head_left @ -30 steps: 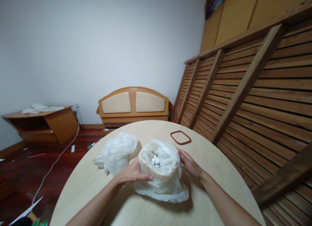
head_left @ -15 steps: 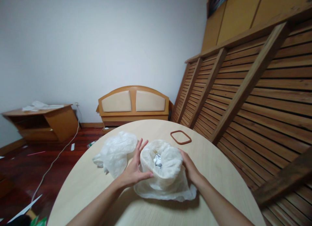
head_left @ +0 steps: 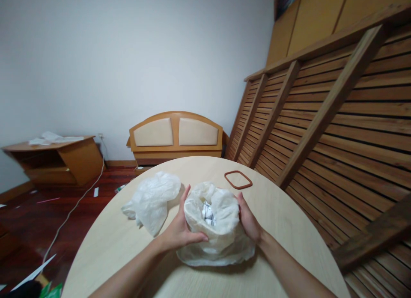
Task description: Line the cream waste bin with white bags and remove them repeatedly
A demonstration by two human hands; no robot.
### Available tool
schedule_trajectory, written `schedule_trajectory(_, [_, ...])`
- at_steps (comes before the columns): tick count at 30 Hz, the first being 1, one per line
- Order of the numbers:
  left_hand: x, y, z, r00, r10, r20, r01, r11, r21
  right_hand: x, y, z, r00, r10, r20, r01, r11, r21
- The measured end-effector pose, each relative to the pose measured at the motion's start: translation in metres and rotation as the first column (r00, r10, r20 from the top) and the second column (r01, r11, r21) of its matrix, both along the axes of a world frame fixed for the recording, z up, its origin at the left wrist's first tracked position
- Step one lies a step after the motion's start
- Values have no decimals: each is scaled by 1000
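Note:
A whitish, wrinkled bag [head_left: 218,242] stands on the round table with its top rolled outward into a thick rim. Inside its mouth a crumpled, silvery-white lump [head_left: 208,213] shows, too small to name. My left hand [head_left: 180,229] cups the bag's left side, thumb across the front and one finger up along the edge. My right hand [head_left: 250,221] clasps the right side with its thumb up at the rim; its other fingers are hidden behind the bag. To the left lies a crumpled white plastic bag [head_left: 154,197], touched by neither hand.
The round pale table [head_left: 289,255] carries a brown rounded-square frame [head_left: 238,180] beyond the bag. A slatted wooden panel [head_left: 308,126] leans at the right. Behind are a headboard [head_left: 175,150] and a low cabinet [head_left: 80,161]; a cable [head_left: 69,214] and scraps lie on the floor.
My left thumb has slid a little right across the bag's front, and its fingers have drawn closer to the side. My right thumb has risen beside the rim.

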State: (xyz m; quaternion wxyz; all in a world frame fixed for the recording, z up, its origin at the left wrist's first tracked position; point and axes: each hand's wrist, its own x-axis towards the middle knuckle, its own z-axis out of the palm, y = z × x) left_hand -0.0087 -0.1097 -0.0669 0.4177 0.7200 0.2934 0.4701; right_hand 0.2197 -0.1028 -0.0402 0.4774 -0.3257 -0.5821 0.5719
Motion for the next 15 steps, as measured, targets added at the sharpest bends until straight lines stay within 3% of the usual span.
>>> schedule_trajectory(3, [3, 0, -4, 1000, -10, -20, 10, 1000, 17, -4, 5, -4, 1000, -6, 9, 6, 999, -54])
schedule_trajectory(9, [8, 1, -14, 998, -41, -48, 42, 998, 40, 4, 21, -13, 994, -99, 45, 98, 995, 19])
schedule_trajectory(15, [7, 7, -27, 998, 0, -58, 3, 999, 53, 20, 27, -10, 926, -378, -5, 378, 925, 31])
